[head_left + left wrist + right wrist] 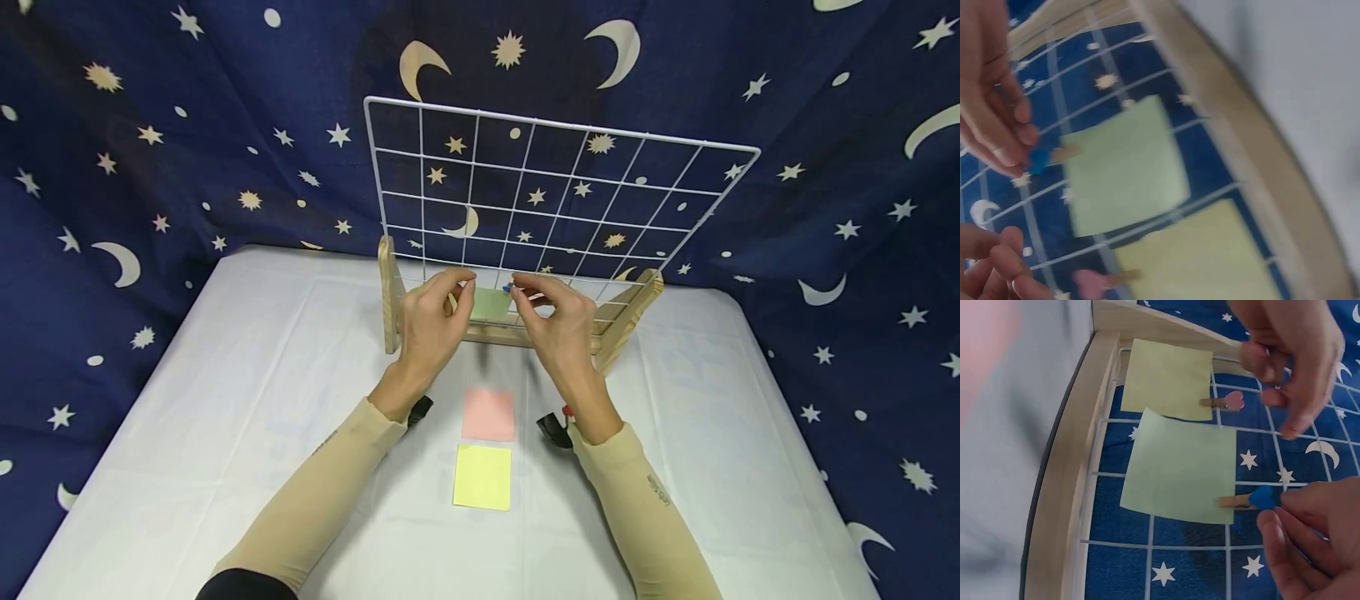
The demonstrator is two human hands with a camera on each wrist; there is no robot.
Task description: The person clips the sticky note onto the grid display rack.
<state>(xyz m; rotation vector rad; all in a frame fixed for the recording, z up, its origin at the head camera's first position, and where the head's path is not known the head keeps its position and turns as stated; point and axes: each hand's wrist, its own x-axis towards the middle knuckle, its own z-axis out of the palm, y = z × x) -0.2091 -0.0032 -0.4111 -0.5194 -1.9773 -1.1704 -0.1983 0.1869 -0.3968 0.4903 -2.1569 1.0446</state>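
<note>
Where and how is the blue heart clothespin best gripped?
The blue heart clothespin is probably best pinched by its heart end, from the side away from the green note: the heart juts past the note's edge, while the wooden end overlaps the note. The right hand touches it there.

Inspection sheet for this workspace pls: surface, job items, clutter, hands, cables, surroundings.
Surface: table under a white, lightly creased cover.
Job items: wire grid on wooden stand; green note at blue-heart clip; yellowish note with pink-heart clip; loose pink note and yellow note on the table.
Clutter: nothing seen.
Left hand: near the grid, nothing visible in it.
Right hand: pinches the blue-heart clip.
Cables: nothing seen.
Surroundings: dark blue moon-and-star curtain behind and beside the table.
</note>
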